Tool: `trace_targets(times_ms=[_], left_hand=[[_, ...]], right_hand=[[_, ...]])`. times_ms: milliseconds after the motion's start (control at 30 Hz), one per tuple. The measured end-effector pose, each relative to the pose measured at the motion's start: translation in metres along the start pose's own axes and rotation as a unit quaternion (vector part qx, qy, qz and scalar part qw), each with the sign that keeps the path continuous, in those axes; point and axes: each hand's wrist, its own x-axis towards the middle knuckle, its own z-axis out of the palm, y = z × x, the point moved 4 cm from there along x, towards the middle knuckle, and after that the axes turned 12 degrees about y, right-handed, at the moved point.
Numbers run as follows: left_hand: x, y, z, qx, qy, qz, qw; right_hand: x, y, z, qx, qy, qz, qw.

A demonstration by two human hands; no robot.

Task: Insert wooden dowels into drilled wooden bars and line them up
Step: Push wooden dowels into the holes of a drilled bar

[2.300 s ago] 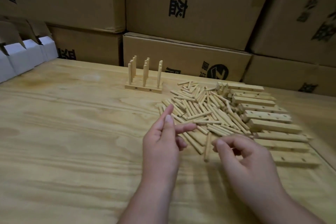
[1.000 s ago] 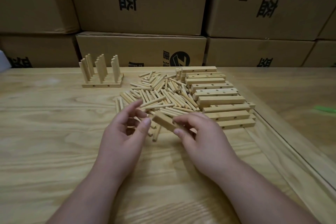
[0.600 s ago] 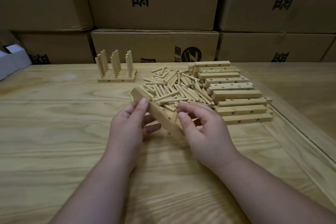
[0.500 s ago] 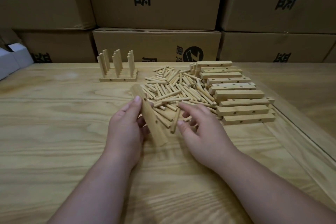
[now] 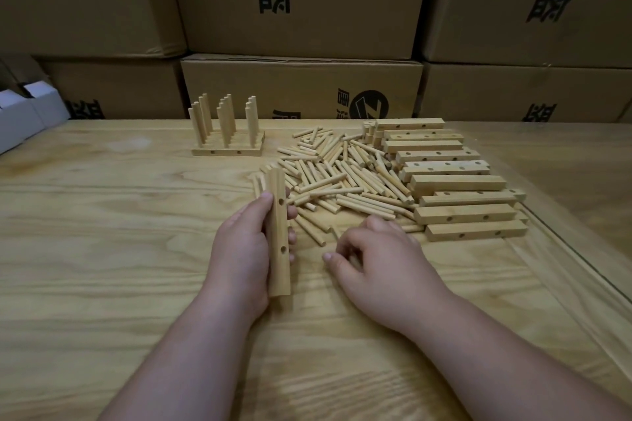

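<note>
My left hand (image 5: 241, 249) grips a drilled wooden bar (image 5: 278, 243) lengthwise, pointing away from me, with two holes showing on its right face. My right hand (image 5: 383, 263) is curled on the table just right of it, at the near edge of the loose dowel pile (image 5: 342, 178). It pinches what looks like a dowel (image 5: 355, 261), mostly hidden by the fingers. A row of empty drilled bars (image 5: 455, 181) lies to the right of the pile. Finished bars with upright dowels (image 5: 227, 133) stand side by side at the back left.
Stacked cardboard boxes (image 5: 301, 85) wall off the far side of the wooden table (image 5: 102, 249). White cartons (image 5: 24, 113) sit at the far left. A seam with a raised strip (image 5: 574, 267) runs along the table's right side.
My left hand has turned the bar from slanted to pointing straight away and holds it alone. My right hand let go of the bar, dropped to the pile's near edge and curled.
</note>
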Motion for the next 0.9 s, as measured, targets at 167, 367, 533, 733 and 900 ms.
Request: trace_targets(times_ms=[167,367,533,733,900], left_hand=[[-0.002,0.001,0.002,-0.017,0.001,0.007,1.0],[-0.001,0.002,0.003,-0.037,-0.038,0.017,0.998],[-0.004,0.0,0.007,-0.051,-0.052,0.0,0.997],[-0.012,-0.001,0.013,-0.019,-0.088,-0.031,0.995],[-0.013,-0.002,0.014,0.016,-0.099,-0.026,0.995]], right_hand=[[0.0,0.001,-0.008,-0.003,0.023,0.021,1.0],[0.002,0.003,-0.01,0.049,0.071,0.04,0.995],[0.002,0.002,-0.014,0.121,0.122,0.041,0.984],[0.001,0.001,-0.023,0.169,0.206,0.004,0.964],[-0.002,0.001,-0.027,0.193,0.233,-0.018,0.953]])
